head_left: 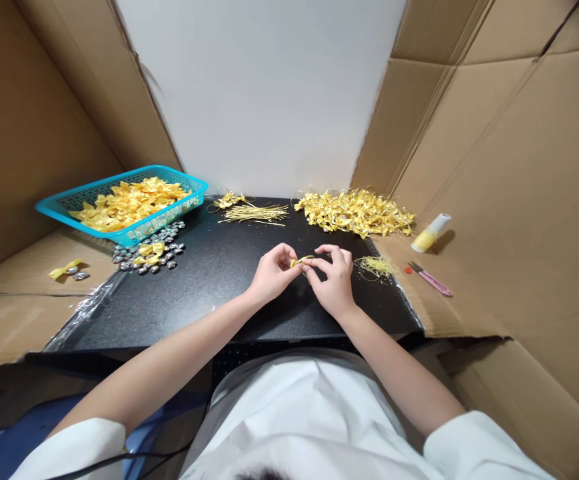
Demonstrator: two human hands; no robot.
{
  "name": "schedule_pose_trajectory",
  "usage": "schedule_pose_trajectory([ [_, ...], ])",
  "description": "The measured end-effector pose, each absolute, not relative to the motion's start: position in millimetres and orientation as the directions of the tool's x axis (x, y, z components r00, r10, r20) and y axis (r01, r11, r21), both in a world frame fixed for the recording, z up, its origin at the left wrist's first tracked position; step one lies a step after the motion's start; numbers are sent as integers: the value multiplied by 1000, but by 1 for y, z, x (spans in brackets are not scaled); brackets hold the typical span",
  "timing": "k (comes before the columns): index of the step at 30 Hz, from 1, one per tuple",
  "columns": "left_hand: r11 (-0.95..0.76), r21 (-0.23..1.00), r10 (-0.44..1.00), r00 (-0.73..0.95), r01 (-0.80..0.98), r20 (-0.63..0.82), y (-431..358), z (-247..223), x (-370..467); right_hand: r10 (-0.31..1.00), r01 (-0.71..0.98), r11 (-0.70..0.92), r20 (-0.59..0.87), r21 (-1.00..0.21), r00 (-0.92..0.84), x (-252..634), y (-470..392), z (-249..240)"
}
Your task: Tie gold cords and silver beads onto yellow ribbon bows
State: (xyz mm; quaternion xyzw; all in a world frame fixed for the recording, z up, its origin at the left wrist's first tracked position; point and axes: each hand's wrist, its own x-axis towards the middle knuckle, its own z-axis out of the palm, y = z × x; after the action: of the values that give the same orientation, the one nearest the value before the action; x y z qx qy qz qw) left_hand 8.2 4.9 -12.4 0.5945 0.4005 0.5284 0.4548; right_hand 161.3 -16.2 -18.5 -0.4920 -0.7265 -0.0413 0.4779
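Note:
My left hand (273,272) pinches a small yellow ribbon bow (294,263) between thumb and fingers above the black tabletop. Close against it, my right hand (333,283) has its thumb and index finger pressed together at a thin gold cord (305,259) that runs by the bow. The fingers cover most of the bow, so how the cord passes around it is hidden. A tangle of yellow thread scraps (376,267) lies just right of my right hand.
Yellow bows fill a blue basket (69,223) at left, with silver beads (155,269) before it. Gold cords (256,213) lie at the back beside a heap of corded bows (356,212). Pink-handled snips (432,280) and a thread spool (430,233) are at right. Cardboard walls (519,167) flank the table.

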Motion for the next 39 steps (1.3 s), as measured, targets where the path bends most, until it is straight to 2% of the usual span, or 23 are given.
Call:
schedule_pose_trajectory([
  [6,-269,963,951,164,7,264,4,-10,7,621,833,507,764,-221,-175,160,-16,-19],
  [9,-227,973,956,182,-31,229,4,-9,8,631,848,501,745,-175,-218,158,-16,-20],
  [16,-122,983,970,193,-139,148,4,-6,11,626,841,502,756,-201,-193,156,-17,-21],
  [22,-75,988,979,178,-134,98,7,-9,10,576,803,557,796,-213,-188,155,-21,-20],
  [29,-9,990,986,164,-142,32,11,-11,8,609,771,567,777,-289,-156,162,-21,-18],
  [39,42,984,990,138,-172,-18,13,-9,4,645,795,555,731,-247,-223,176,-14,-18],
])
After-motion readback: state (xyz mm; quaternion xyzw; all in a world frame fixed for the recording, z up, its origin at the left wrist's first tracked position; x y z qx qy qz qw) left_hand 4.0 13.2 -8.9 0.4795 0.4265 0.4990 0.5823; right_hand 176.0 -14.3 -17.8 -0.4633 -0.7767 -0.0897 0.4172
